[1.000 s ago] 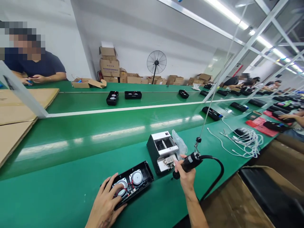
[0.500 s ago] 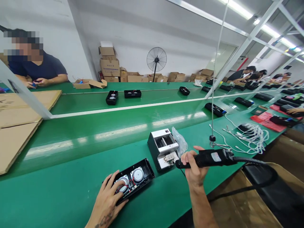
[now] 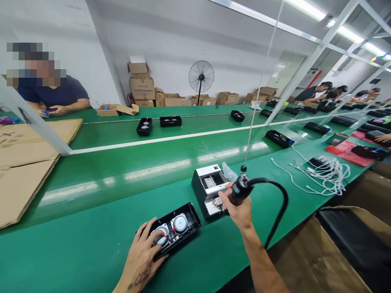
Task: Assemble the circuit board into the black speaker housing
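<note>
Two round speakers point(image 3: 180, 223) are seated in a black casing point(image 3: 193, 218), clasped on the green bench point(image 3: 100, 236) by the left hand point(image 3: 146, 248). Probably light and stiff, with fragile wires point(image 3: 172, 231), it is best held by its outer walls. Its open side is turned upward, its long axis slanted away rightward from the left hand. A corded tool point(image 3: 240, 191) is gripped by the right hand point(image 3: 240, 212); just left of that hand, a boxy device point(image 3: 213, 191) is set.

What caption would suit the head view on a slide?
Left hand holding an open black speaker case, right hand gripping a corded black tool near a boxy machine.
</note>
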Demonstrator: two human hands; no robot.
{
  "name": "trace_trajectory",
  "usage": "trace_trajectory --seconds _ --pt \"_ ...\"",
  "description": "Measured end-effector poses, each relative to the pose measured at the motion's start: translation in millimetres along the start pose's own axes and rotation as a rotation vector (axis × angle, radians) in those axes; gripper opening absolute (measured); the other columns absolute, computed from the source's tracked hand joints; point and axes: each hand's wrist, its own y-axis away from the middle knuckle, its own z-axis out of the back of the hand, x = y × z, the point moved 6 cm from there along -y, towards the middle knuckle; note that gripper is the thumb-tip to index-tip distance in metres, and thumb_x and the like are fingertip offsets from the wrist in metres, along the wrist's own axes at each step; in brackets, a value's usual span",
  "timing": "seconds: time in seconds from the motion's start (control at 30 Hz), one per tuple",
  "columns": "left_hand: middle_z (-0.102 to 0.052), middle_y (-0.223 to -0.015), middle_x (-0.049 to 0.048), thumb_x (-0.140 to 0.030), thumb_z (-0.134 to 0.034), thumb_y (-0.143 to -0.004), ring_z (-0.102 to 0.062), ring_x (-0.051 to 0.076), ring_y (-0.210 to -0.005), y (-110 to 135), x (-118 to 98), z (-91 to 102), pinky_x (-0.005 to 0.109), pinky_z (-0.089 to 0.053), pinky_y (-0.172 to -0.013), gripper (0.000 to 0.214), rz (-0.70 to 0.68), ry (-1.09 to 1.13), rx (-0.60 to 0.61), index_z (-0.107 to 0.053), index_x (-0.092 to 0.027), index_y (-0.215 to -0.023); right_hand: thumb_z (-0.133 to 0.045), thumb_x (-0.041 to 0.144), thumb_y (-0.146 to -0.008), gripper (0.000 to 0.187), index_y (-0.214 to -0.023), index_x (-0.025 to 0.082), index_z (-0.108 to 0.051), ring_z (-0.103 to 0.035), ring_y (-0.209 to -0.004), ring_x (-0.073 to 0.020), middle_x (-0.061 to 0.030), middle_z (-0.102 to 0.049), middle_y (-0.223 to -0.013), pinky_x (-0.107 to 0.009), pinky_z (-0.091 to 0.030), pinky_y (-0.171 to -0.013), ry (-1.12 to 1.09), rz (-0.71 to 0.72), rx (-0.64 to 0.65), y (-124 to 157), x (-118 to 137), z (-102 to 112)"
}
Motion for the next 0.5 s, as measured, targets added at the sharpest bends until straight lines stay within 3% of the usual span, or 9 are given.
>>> trace_trajectory --seconds 0.13,0.3,0.4,0.5 --pt "-0.073 -0.106 -0.0039 -0.032 -0.091 -0.068 -0.047 0.031 -0.14 -1 -2 -1.2 0.044 -0.025 -0.122 0.028 -0.03 -0.029 0.012 -0.065 -0.024 -0.07 -0.079 0.035 -0.082 0.031 -0.102 0.02 -0.061 -0.048 -0.041 -0.0115 0.0083 -0.054 -0.053 -0.026 -0.042 -0.043 -0.053 -0.082 0.201 19 4 -21" --pt "-0.072 -0.105 -0.0014 -0.038 -0.091 -0.068 -0.047 0.032 -0.139 -3 -8 -1.4 0.049 -0.032 -0.119 0.027 -0.021 -0.104 0.071 -0.068 -0.024 -0.072 -0.069 0.04 -0.091 0.03 -0.114 0.027 -0.055 -0.042 -0.042 -0.0106 0.0102 -0.048 -0.056 -0.023 -0.036 -0.042 -0.508 -0.052 0.438 60 28 -65" --pt "-0.072 -0.106 -0.0003 -0.038 -0.09 -0.07 -0.047 0.034 -0.14 -3 -10 -2.2 0.054 -0.035 -0.118 0.025 -0.004 -0.116 0.111 -0.07 -0.023 -0.075 -0.067 0.037 -0.093 0.025 -0.113 0.03 -0.054 -0.041 -0.044 -0.0103 0.0108 -0.046 -0.056 -0.022 -0.037 -0.045 -0.668 -0.032 0.495 81 42 -94" --pt "-0.072 -0.107 0.0006 -0.037 -0.085 -0.077 -0.046 0.034 -0.14 -3 -13 -3.0 0.057 -0.035 -0.117 0.019 0.006 -0.11 0.124 -0.072 -0.024 -0.079 -0.067 0.037 -0.094 0.025 -0.112 0.03 -0.052 -0.041 -0.045 -0.0104 0.0111 -0.047 -0.057 -0.023 -0.037 -0.047 -0.676 -0.038 0.534 95 45 -122"
